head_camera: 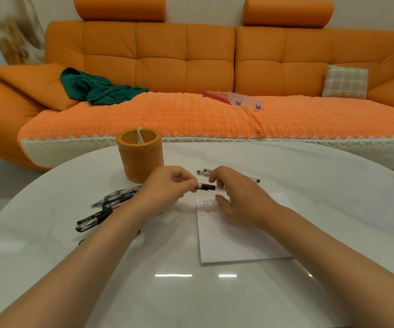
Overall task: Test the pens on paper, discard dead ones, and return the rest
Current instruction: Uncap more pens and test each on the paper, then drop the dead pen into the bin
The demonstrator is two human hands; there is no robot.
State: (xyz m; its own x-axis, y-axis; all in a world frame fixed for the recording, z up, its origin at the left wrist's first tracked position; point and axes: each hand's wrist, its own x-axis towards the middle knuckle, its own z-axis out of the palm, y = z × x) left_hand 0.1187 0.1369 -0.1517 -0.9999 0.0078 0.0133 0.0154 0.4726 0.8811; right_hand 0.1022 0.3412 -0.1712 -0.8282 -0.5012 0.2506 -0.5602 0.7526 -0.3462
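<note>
A: Which step are we showing?
B: We are pinching the pen (208, 187) by its end with the left hand (167, 185), while the right hand (236, 200) is curling round its barrel just above the paper (238, 240). We are probably uncapping it, and a test stroke beneath the fingers comes next.

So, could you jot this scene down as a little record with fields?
Left hand: pinches one end of the held pen
Right hand: holds its other end, above the paper
Paper: scribbles near its top
Pen pile: on the table, left of the paper
Pen holder: orange, upright, behind the pile
Two pens: behind the right hand
</note>
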